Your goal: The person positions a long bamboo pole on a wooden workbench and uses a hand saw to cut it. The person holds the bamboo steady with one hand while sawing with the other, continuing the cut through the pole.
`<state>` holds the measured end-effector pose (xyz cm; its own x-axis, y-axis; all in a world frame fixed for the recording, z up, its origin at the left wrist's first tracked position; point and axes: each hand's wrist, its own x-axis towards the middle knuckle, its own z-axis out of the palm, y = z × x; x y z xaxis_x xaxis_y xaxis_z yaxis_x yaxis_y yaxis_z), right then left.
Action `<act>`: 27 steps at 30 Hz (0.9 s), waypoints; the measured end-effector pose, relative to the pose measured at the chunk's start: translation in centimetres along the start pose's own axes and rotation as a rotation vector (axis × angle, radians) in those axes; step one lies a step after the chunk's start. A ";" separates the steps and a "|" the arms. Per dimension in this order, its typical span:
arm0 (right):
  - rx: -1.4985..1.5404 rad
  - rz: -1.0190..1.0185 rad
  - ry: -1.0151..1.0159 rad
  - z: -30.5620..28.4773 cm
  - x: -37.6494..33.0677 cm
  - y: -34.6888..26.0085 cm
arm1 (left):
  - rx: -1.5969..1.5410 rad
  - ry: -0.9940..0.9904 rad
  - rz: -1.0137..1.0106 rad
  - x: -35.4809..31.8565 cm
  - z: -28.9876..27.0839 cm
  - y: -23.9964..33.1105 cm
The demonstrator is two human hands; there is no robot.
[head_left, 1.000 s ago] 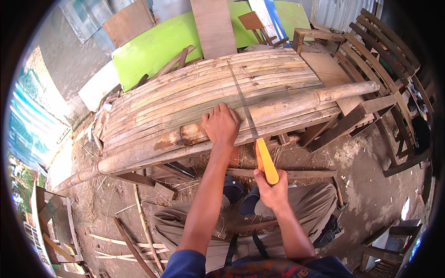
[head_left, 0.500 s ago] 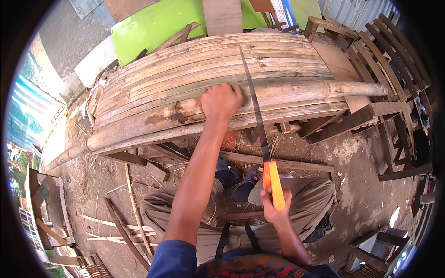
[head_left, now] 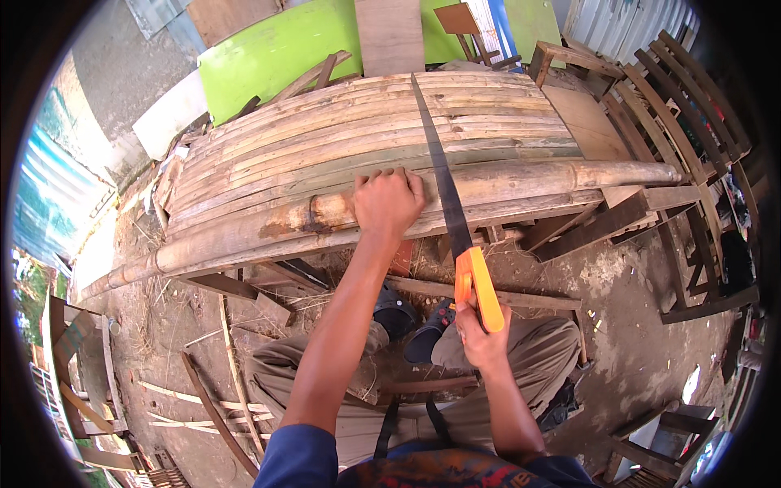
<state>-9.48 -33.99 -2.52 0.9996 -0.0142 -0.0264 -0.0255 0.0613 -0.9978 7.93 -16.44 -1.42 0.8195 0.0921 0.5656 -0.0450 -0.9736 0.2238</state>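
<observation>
A thick bamboo pole lies lengthwise along the near edge of a bamboo-slat table. My left hand is wrapped over the pole, just right of a dark-stained node, and holds it. My right hand grips the orange handle of a handsaw. The dark blade crosses the pole a little right of my left hand and points away over the slats, its tip near the table's far side. Whether its teeth have cut into the bamboo I cannot tell.
Wooden frames and slatted benches crowd the right side. Loose bamboo strips lie on the dirt floor at left. A green panel stands behind the table. My feet are below its near edge.
My right hand has pushed the saw forward, away from me, so its handle is nearer the pole. My left hand still holds the pole. The view has shifted slightly.
</observation>
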 end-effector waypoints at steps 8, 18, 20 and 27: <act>-0.184 -0.242 -0.031 -2.0 -5.7 3.8 | -0.017 -0.042 -0.089 -0.2 -0.4 0.3; -0.296 -0.390 -0.067 -4.2 -14.3 8.9 | -0.019 -0.235 -0.141 1.3 -1.2 0.5; -0.293 -0.423 -0.052 -4.7 -15.0 8.4 | -0.029 -0.271 -0.205 1.6 -1.2 0.3; -0.129 -0.166 0.036 1.4 -1.3 -1.6 | -0.007 -0.277 -0.152 0.6 -0.8 0.2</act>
<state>-10.74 -32.64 -0.79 0.9891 -0.0497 0.1390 0.1352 -0.0728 -0.9881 7.99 -16.45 -0.38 0.9414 0.1757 0.2879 0.0873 -0.9515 0.2950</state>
